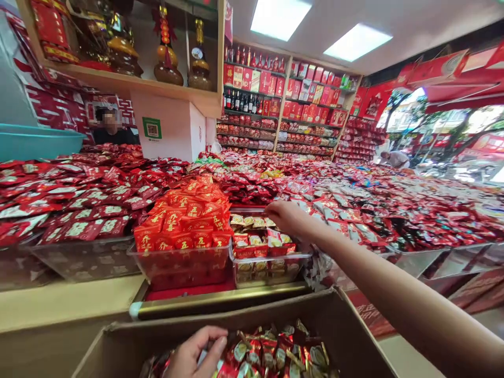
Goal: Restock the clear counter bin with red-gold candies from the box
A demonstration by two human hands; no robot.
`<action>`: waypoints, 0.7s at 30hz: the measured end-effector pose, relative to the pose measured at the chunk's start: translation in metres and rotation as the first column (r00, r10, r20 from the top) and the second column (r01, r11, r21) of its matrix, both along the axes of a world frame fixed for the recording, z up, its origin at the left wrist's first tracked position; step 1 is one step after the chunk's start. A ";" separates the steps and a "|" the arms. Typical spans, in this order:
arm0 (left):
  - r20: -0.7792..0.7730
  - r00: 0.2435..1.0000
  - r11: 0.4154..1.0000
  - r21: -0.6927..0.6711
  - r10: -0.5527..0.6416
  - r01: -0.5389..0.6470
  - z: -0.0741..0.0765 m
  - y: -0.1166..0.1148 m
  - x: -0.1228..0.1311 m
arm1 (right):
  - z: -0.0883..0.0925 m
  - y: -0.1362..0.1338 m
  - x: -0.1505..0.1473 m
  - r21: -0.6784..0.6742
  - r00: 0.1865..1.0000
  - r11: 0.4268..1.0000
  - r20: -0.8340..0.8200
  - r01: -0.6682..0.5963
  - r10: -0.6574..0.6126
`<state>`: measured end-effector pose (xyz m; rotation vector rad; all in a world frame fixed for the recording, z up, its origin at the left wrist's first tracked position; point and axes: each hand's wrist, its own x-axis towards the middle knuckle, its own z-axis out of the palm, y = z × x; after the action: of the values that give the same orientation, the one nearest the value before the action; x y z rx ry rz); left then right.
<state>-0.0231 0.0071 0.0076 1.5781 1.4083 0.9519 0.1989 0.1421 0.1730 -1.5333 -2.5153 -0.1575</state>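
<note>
Low in the view, my left hand (197,353) is inside a cardboard box (346,336), at the left of a heap of twist-wrapped candies (271,352). Its thumb and forefinger are curled close together; what lies between them is hard to make out. My right hand (287,215) reaches over the back right of a clear plastic bin (271,268) with red, white and yellow packaged sweets (255,240). The fingers of that hand are bent and closed, their tips partly hidden, and I cannot see what they hold.
Left of that bin stands another one heaped with orange-red packets (189,220). Dark red packets (94,220) fill bins further left; more packets (394,205) spread right. A gold-coloured rail (220,300) runs behind the box. A person (110,126) is at the back left.
</note>
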 end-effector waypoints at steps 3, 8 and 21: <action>0.067 0.996 0.994 0.085 0.065 -0.070 0.022 -0.006 0.003 | -0.027 -0.065 -0.014 -0.250 0.905 0.938 -0.408 -0.240 0.123; 0.147 0.981 0.981 0.133 0.123 -0.143 0.026 -0.009 0.009 | -0.107 -0.135 -0.046 -0.659 0.753 0.621 -0.638 -0.425 -0.162; 0.421 0.907 0.981 -0.180 0.012 0.071 0.028 -0.014 0.017 | -0.132 -0.122 -0.040 -0.483 0.622 0.754 -0.772 -0.445 -0.128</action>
<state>-0.0060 -0.0070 0.0357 1.1610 1.1286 1.0323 0.1591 0.0204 0.0408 -1.0946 -1.9810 1.2678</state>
